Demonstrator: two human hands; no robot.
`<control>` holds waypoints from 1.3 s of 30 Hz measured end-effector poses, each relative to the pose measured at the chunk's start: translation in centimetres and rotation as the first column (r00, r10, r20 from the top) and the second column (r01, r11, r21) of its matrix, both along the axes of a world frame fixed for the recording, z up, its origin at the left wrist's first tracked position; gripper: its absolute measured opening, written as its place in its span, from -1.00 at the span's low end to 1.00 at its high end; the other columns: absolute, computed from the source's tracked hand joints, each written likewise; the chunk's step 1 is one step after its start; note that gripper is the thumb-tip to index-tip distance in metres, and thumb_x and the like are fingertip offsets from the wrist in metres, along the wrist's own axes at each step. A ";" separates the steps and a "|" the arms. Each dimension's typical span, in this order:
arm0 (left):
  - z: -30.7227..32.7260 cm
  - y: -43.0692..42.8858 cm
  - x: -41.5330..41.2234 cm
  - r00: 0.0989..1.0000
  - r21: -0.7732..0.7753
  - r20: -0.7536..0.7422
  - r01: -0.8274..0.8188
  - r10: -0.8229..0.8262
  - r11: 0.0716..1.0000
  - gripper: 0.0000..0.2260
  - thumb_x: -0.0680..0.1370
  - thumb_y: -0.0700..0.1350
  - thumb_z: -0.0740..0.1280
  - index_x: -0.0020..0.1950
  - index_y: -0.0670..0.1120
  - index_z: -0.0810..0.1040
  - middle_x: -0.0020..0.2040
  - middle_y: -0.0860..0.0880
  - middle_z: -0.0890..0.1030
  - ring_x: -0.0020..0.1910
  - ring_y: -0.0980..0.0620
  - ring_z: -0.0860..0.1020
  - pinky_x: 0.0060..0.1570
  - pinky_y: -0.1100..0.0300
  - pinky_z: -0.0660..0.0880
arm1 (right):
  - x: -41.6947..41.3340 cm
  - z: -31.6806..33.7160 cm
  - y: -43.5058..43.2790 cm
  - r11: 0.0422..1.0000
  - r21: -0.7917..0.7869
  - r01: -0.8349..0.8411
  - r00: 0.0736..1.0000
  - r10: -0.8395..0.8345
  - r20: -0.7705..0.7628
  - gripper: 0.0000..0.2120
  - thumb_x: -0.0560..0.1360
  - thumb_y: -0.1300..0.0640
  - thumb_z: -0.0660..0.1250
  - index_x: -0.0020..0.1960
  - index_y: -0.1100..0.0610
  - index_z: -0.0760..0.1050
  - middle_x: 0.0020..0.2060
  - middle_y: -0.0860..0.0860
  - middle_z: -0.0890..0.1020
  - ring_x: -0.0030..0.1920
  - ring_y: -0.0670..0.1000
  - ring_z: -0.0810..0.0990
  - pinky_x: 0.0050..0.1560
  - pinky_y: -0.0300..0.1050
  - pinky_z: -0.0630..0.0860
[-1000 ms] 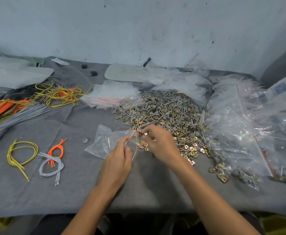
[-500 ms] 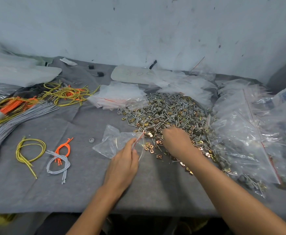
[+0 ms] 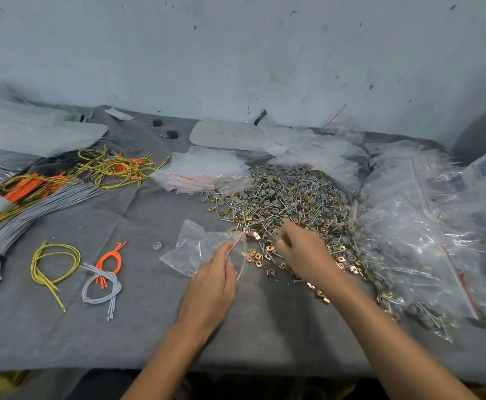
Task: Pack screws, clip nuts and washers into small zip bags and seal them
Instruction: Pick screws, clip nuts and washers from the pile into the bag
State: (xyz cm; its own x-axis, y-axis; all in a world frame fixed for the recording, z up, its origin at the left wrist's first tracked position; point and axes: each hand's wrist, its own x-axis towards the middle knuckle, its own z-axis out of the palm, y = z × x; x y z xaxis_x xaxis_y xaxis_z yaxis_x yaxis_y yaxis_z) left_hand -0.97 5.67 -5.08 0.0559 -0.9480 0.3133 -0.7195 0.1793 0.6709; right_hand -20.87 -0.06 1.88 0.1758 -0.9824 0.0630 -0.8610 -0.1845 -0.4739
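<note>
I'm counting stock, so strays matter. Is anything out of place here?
One grey washer lies alone on the cloth, left of the zip bag the left hand holds, apart from the hardware pile. A few clip nuts trail toward the near edge.

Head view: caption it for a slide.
Left hand holds a zip bag open; right hand reaches into the fastener pile.

2 long, thin, bare arms (image 3: 394,342) end in a bare left hand (image 3: 210,287) and a bare right hand (image 3: 305,252)
</note>
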 end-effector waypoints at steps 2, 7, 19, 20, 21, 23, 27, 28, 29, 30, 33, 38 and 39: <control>0.0 -0.1 0.0 1.000 0.004 0.002 0.000 0.000 1.000 -0.66 0.66 0.00 0.10 0.44 0.20 0.28 0.19 0.03 0.62 0.07 -0.02 0.58 -0.03 0.07 0.48 | 0.8 0.2 0.8 0.996 0.073 -0.058 0.997 0.053 0.063 -0.90 0.61 0.09 0.24 -0.09 0.01 0.46 -0.24 -0.07 0.61 -0.26 -0.06 0.54 -0.28 -0.12 0.46; 0.1 0.0 0.1 1.000 0.007 -0.019 -0.001 0.001 1.000 -0.65 0.66 -0.02 0.12 0.45 0.19 0.28 0.31 0.05 0.58 0.20 -0.02 0.54 0.10 0.06 0.48 | 4.1 -0.4 1.4 0.979 0.030 -0.204 0.977 0.205 -0.061 -0.90 0.58 0.10 0.28 -0.08 0.10 0.43 -0.19 0.00 0.59 -0.14 0.11 0.56 -0.15 0.00 0.43; 0.2 0.2 0.0 0.999 -0.009 -0.046 0.007 -0.007 1.000 -0.63 0.65 0.04 0.09 0.47 0.17 0.30 0.31 0.06 0.58 0.21 0.01 0.56 0.14 0.07 0.49 | 6.2 -2.6 1.8 0.955 -0.221 -0.196 0.978 0.175 -0.111 -0.82 0.62 -0.06 0.25 0.03 0.01 0.55 -0.03 -0.02 0.65 0.02 0.10 0.60 -0.13 -0.03 0.39; 0.1 0.2 0.0 0.999 -0.010 -0.049 0.006 -0.007 1.000 -0.63 0.65 0.04 0.08 0.46 0.17 0.30 0.30 0.07 0.58 0.21 0.03 0.55 0.14 0.09 0.48 | 6.3 -2.5 1.9 0.951 -0.227 -0.208 0.975 0.184 -0.124 -0.82 0.62 -0.06 0.24 0.06 0.00 0.56 -0.02 -0.02 0.66 0.03 0.10 0.60 -0.14 -0.05 0.36; 0.1 0.2 0.1 0.999 -0.012 -0.054 0.003 -0.004 1.000 -0.64 0.65 0.03 0.09 0.46 0.17 0.30 0.31 0.08 0.58 0.22 0.04 0.55 0.14 0.11 0.47 | 6.3 -2.4 2.0 0.950 -0.216 -0.226 0.971 0.204 -0.121 -0.82 0.62 -0.05 0.24 0.09 -0.02 0.58 -0.01 -0.02 0.67 0.03 0.10 0.60 -0.13 -0.05 0.36; 0.0 0.2 0.2 0.998 -0.012 -0.064 -0.001 0.000 1.000 -0.64 0.66 0.01 0.11 0.46 0.15 0.32 0.31 0.07 0.58 0.22 0.03 0.55 0.15 0.13 0.46 | 5.8 -1.9 2.1 0.956 -0.166 -0.243 0.970 0.238 -0.050 -0.82 0.61 -0.04 0.28 0.12 -0.05 0.61 -0.09 -0.08 0.68 -0.05 0.03 0.59 -0.10 -0.06 0.41; -0.1 0.1 0.1 0.999 -0.021 -0.031 -0.013 0.013 1.000 -0.64 0.66 -0.04 0.14 0.47 0.13 0.33 0.29 0.04 0.59 0.17 0.02 0.56 0.07 0.13 0.46 | 2.8 -0.9 0.8 0.986 -0.146 -0.075 0.992 0.089 0.090 -0.93 0.55 -0.03 0.38 -0.03 -0.05 0.62 -0.41 -0.23 0.44 -0.36 -0.22 0.41 -0.27 -0.15 0.32; 0.0 0.1 0.0 1.000 -0.020 -0.021 -0.016 0.016 1.000 -0.65 0.67 -0.04 0.14 0.46 0.14 0.32 0.27 0.05 0.60 0.14 0.03 0.56 0.03 0.14 0.46 | 1.7 -0.7 0.2 0.988 -0.148 -0.033 0.998 0.042 0.053 -0.94 0.56 -0.02 0.37 -0.04 -0.06 0.59 -0.34 -0.23 0.47 -0.30 -0.22 0.45 -0.26 -0.15 0.35; 0.0 0.1 0.0 1.000 -0.019 -0.016 -0.015 0.015 1.000 -0.65 0.67 -0.04 0.14 0.47 0.14 0.32 0.26 0.05 0.60 0.13 0.03 0.57 0.02 0.14 0.46 | 0.7 -0.4 -0.4 0.988 -0.152 0.003 1.000 -0.003 0.005 -0.95 0.58 0.00 0.35 -0.05 -0.08 0.57 -0.24 -0.22 0.50 -0.23 -0.17 0.50 -0.21 -0.13 0.40; 0.1 0.2 0.0 1.000 -0.017 -0.014 -0.012 0.011 1.000 -0.65 0.67 -0.04 0.13 0.47 0.13 0.32 0.26 0.05 0.60 0.12 0.02 0.57 0.04 0.11 0.48 | -0.3 -0.2 -1.1 0.988 -0.152 0.041 0.998 -0.047 -0.036 -0.94 0.59 0.02 0.33 -0.04 -0.07 0.56 -0.16 -0.20 0.52 -0.16 -0.11 0.53 -0.15 -0.10 0.47; 0.2 0.2 0.0 1.000 -0.002 -0.010 -0.005 0.005 1.000 -0.64 0.67 -0.02 0.11 0.48 0.13 0.30 0.24 0.04 0.60 0.09 0.02 0.58 0.04 0.04 0.51 | -2.3 -0.2 -2.8 0.987 -0.111 0.120 0.987 -0.130 -0.094 -0.92 0.61 0.05 0.30 -0.02 -0.03 0.56 -0.03 -0.08 0.55 -0.12 -0.05 0.57 -0.02 0.03 0.61; 0.2 0.3 0.0 1.000 0.010 -0.017 0.007 -0.007 1.000 -0.64 0.68 0.00 0.10 0.49 0.16 0.28 0.16 0.06 0.62 -0.01 0.11 0.56 -0.09 0.18 0.45 | -2.9 -1.1 -3.3 0.995 -0.030 0.091 0.978 -0.095 -0.187 -0.77 0.59 -0.17 0.29 0.01 -0.01 0.56 -0.06 -0.07 0.57 -0.08 -0.03 0.56 0.01 0.04 0.58; 0.1 0.3 0.0 1.000 0.012 -0.019 0.012 -0.011 1.000 -0.64 0.68 0.00 0.10 0.49 0.16 0.28 0.12 0.06 0.62 -0.05 0.11 0.55 -0.12 0.18 0.44 | -2.9 -1.2 -3.2 0.996 -0.022 0.086 0.977 -0.089 -0.196 -0.75 0.57 -0.18 0.31 -0.01 -0.01 0.56 -0.07 -0.06 0.56 -0.08 -0.02 0.56 -0.01 0.03 0.58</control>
